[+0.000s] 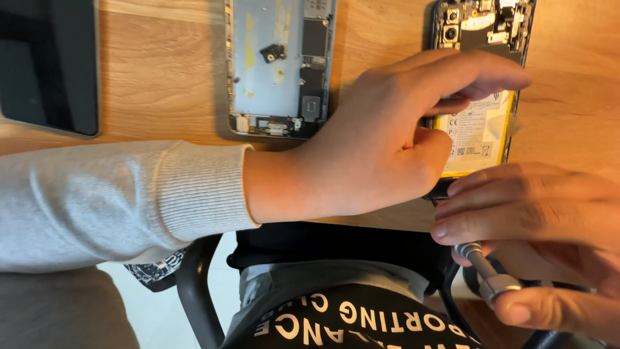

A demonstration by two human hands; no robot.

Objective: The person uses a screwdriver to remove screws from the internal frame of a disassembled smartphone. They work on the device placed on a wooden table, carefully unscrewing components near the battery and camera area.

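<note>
Head view, looking down over a wooden desk (161, 77) at two bare hands working on an opened smartphone (481, 97). The phone lies face down at the upper right with its back cover off — camera modules and circuit board exposed at the far end, a yellow-edged battery (478, 132) with a white label filling the middle. The left hand (381, 148), reaching across from a grey ribbed sleeve (123, 200), rests on the phone's near left side: its fingers (478, 74) are extended and held loosely together over the upper edge of the battery, while the thumb presses against the battery's left border; nothing is clamped between them. The right hand (536, 239) lies at the lower right, just beside the phone's near end, which it partly hides. Its fingers are closed around a slim metal-shafted tool (487, 274) — grey, with a knurled section near the tip; the tip itself is hidden behind the fingers, so its kind cannot be told. To the left of the phone, well apart from it, lies a second disassembled phone chassis (279, 64), a pale blue-grey shell with yellow adhesive traces and a small black part at its middle. At the far left sits a dark tablet-like screen (48, 64). Below the desk edge appear a black chair armrest (197, 291) and a dark garment with white lettering (342, 323).
</note>
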